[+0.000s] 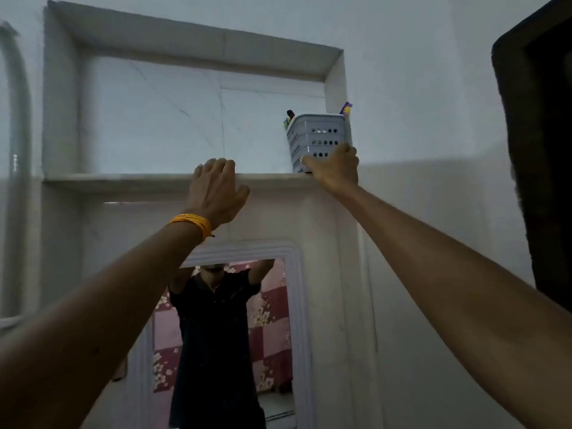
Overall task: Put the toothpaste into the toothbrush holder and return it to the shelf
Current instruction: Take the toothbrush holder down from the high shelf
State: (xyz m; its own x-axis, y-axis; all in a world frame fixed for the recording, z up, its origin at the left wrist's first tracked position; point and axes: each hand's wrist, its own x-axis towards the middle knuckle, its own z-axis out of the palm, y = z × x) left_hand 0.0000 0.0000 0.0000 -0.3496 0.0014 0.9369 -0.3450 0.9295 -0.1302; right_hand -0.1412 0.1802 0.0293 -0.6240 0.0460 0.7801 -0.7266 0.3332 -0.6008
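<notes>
Bare forearms, two, raised from the bottom corners toward a recessed white marble wall shelf [139,179]; the left one carries a yellow thread wristband [193,222]. Left hand [216,188]: fingers spread and draped over the front lip of the ledge, holding nothing — a brace, by the look of it. Right hand [335,167]: wrapped around the lower part of a pale grey perforated plastic toothbrush holder [317,139], thumb across the near face, the other fingers hidden round the far side. Holder: upright, tapered, rows of round holes on each face, base just above the grip's heel and at the ledge's right end, close against the niche's side wall; whether it rests fully on the stone or sits partly over the edge cannot be told, since the hand covers the base. Contents: dark and green tips [288,117] rise above the rim on the side away from the palm, a purple and yellow tip [346,108] directly above the grip; which of these is the toothpaste cannot be told. Risk, as judged: the hold is low and the load stands tall, so letting go before the base lies flat and well back from the lip could tip it forward off the ledge; a nudge against the side wall could spill the contents. Below the arms, a white-framed mirror [295,305] reflects the person — not involved.
</notes>
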